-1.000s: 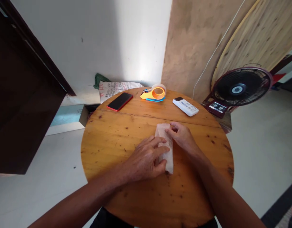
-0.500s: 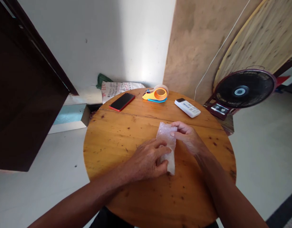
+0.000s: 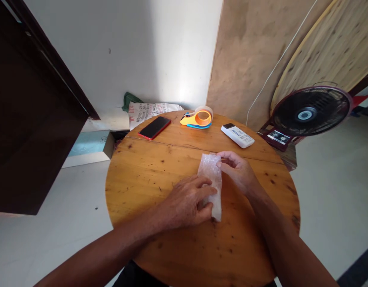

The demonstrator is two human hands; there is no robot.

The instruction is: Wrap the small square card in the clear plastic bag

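Observation:
A small packet wrapped in clear bubble wrap (image 3: 212,172) lies on the round wooden table (image 3: 148,171), near its middle. My left hand (image 3: 186,201) presses down on the packet's near half, fingers spread over it. My right hand (image 3: 238,172) pinches the packet's far right edge between thumb and fingers. The near end of the packet sticks out below my left hand.
At the table's far side lie a red-edged phone (image 3: 154,127), an orange tape dispenser (image 3: 198,118) and a white remote control (image 3: 237,135). A dark floor fan (image 3: 309,111) stands to the right. A dark cabinet (image 3: 31,119) is on the left, a printed sack (image 3: 151,109) behind the table.
My right hand lifted the packet's far end slightly and has lowered it again, shifting its pinch along the right edge. The left hand has stayed pressed on the packet.

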